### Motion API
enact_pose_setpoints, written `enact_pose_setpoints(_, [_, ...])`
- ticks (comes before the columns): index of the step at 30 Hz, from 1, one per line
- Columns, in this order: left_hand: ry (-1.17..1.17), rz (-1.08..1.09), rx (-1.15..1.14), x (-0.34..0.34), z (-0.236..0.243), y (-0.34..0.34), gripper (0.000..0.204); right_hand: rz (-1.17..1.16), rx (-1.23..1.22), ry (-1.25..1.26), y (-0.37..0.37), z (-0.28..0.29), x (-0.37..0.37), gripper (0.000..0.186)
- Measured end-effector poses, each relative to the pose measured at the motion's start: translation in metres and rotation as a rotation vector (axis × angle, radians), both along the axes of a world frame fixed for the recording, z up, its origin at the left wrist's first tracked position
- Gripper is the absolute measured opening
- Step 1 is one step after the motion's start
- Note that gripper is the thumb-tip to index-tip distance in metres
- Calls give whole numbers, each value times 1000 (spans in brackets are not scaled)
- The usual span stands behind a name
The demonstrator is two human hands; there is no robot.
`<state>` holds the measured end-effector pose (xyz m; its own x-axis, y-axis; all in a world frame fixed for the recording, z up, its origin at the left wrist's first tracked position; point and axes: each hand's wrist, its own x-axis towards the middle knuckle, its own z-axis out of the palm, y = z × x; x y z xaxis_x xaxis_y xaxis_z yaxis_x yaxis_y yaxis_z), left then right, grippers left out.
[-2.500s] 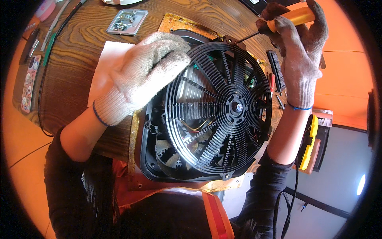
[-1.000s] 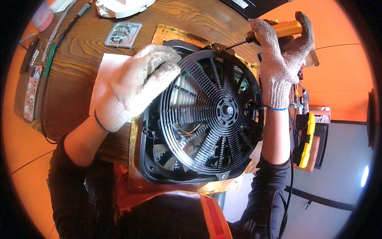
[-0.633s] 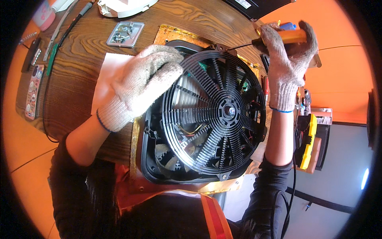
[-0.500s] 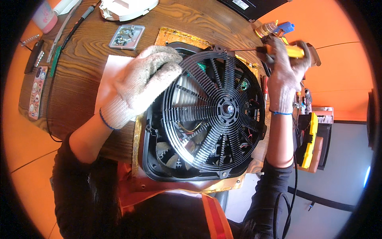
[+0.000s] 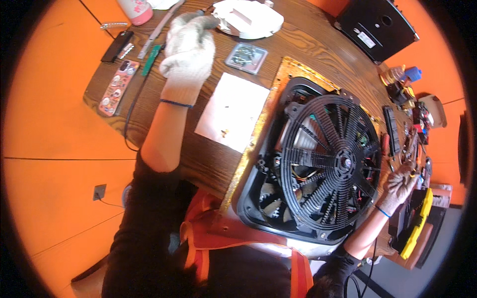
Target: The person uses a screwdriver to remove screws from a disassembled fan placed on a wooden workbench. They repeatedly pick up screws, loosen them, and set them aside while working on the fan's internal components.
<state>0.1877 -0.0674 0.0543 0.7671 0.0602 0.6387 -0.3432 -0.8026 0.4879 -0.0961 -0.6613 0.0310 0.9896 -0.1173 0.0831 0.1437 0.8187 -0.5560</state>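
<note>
My left hand [image 5: 189, 54], in a pale knitted glove, is at the far left of the table. Its bent fingers close around a thin dark soldering iron [image 5: 202, 11], mostly hidden by the glove. My right hand [image 5: 399, 185], gloved too, is at the right table edge beside the tools. Its fingers are curled, and what they hold is too small and covered to make out. Between my arms lies a black round fan grille [image 5: 330, 161], tilted over a black housing [image 5: 253, 213] with fan blades and wires inside.
A white paper sheet [image 5: 233, 111], a clear box of screws [image 5: 246, 57] and a white plastic part [image 5: 248, 20] lie left of and beyond the housing. A patterned phone [image 5: 118, 89] is far left. Hand tools [image 5: 412, 144] and a yellow-edged case [image 5: 417, 223] line the right. A cable [image 5: 130, 124] trails at left.
My left hand has left the grille and reached out to the soldering iron. My right hand has come down to the tools; the yellow-handled screwdriver no longer shows in it. The view has shifted left.
</note>
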Motion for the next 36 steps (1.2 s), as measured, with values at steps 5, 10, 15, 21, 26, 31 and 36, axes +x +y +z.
enact_pose_setpoints(5, [60, 53, 193, -9, -10, -4, 22, -108, 69, 26, -15, -19, -5, 45])
enact_pose_setpoints(10, [206, -59, 264, -8, -13, -7, 24, -149, 33, 85, -10, -30, 2, 41])
enact_pose_setpoints(15, [164, -265, 323, -9, -3, -1, 27, -204, -195, 136, -17, -41, 5, 38])
enact_pose_setpoints(21, [-56, -846, 304, 3, 15, 0, 18, -388, -220, 160, -5, -48, 8, 38])
enact_pose_setpoints(26, [273, -771, -218, -2, 4, -5, 25, -328, -114, 169, 10, -39, 12, 39])
enact_pose_setpoints(31, [196, -664, -306, -2, -3, -7, 29, -40, 60, 58, 0, -42, 15, 39])
enact_pose_setpoints(36, [189, -357, -120, -3, -2, -8, 29, -208, -83, 124, -6, -50, 12, 38])
